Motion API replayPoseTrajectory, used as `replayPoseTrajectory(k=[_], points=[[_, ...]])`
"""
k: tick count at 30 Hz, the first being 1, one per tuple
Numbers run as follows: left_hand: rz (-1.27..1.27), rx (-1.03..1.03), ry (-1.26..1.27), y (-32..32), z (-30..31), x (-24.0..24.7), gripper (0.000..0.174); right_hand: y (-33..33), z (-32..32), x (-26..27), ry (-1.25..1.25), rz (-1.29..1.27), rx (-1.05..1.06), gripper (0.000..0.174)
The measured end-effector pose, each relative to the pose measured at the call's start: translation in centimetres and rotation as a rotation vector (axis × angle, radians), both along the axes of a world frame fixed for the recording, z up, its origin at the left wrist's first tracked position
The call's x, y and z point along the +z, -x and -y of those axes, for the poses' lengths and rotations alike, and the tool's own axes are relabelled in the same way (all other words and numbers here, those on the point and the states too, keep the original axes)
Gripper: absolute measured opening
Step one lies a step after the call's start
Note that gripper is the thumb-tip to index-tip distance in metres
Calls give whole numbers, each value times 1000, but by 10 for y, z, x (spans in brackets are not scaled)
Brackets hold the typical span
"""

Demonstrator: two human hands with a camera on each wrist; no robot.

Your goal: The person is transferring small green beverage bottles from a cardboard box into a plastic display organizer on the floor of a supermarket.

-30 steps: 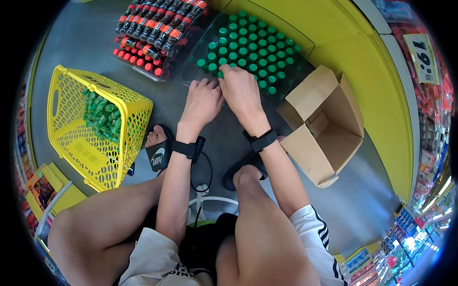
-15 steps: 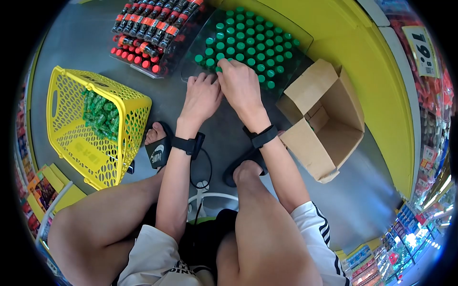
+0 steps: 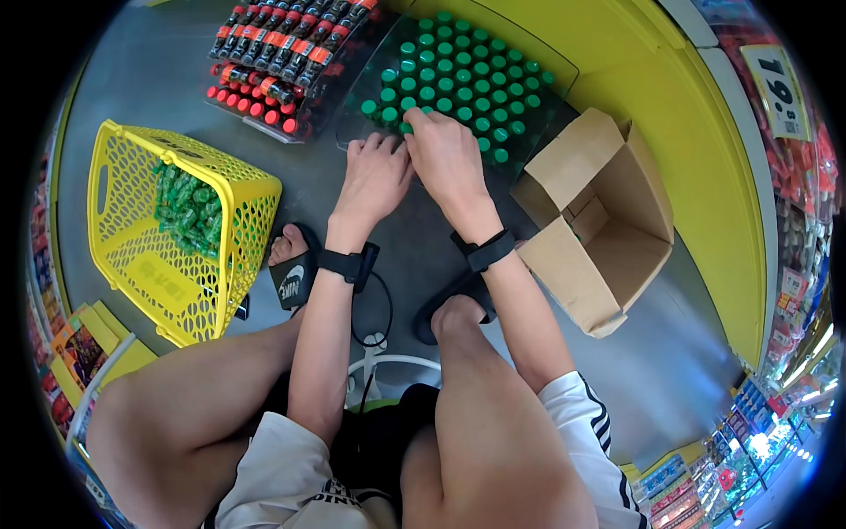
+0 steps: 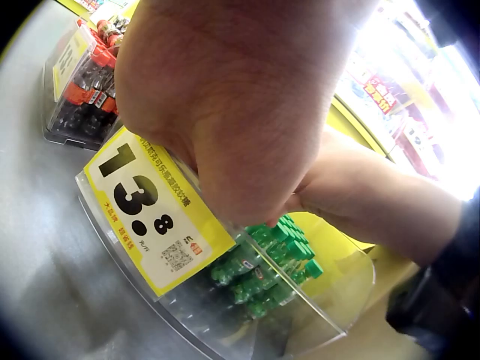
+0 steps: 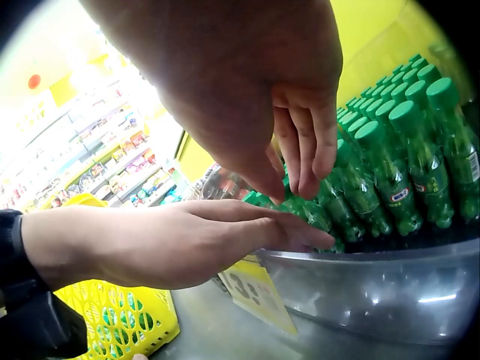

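Small green-capped bottles (image 3: 463, 79) stand in close rows in a clear bin (image 5: 360, 270). At the near edge of the rows my right hand (image 3: 445, 159) reaches down, thumb and fingertips pinching at the top of a green bottle (image 5: 309, 213), its cap hidden by the fingers. My left hand (image 3: 374, 181) lies beside it over the bin's rim, fingers stretched out against the same bottle in the right wrist view. In the left wrist view the back of the left hand (image 4: 247, 105) covers its fingertips.
A yellow basket (image 3: 251, 189) holding green bottles stands on the floor at left. Red-capped dark bottles (image 3: 282, 44) fill another bin at the back left. An open cardboard box (image 3: 577, 273) sits at right. A price card (image 4: 154, 214) hangs on the bin's front.
Both hands stay at the bin's near edge, moving only slightly. The head view has shifted a little since a second ago.
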State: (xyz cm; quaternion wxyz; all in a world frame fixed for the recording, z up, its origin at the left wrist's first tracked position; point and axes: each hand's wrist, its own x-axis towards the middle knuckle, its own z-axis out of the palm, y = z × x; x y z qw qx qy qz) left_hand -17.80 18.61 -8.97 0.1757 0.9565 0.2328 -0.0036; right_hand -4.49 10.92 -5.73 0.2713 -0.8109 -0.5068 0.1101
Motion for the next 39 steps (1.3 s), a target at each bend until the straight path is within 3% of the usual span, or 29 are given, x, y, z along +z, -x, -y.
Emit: replayPoseTrajectory(k=[5,7,11,13,21,27,33,35,37,39], points=[[77,1,24,0,0,1,25,-2,12,17,3,-26,2,23],[67,44,163,-2,-1,10,20,-2,21,29,-15,-42,-19,23],[233,27,242,-4,3,27,16,-2,44,61,-106,-210,-72,13],[271,82,413,-11,8,44,16,-3,55,77,-160,-285,-96,12],[415,-58,428,-62,51,122,15,-22,116,118,-249,-297,-300,8],[521,-263,401,-100,91,136,12,-48,168,115,-119,-149,-437,10],[411,-424,358,-135,126,138,15,-75,210,108,-27,-111,-557,9],[290,-521,283,-150,133,131,14,-86,223,110,107,-120,-578,9],[256,-566,277,-162,141,118,13,-97,236,111,207,-115,-578,11],[217,-607,273,-173,148,110,13,-107,248,107,365,-35,-445,17]])
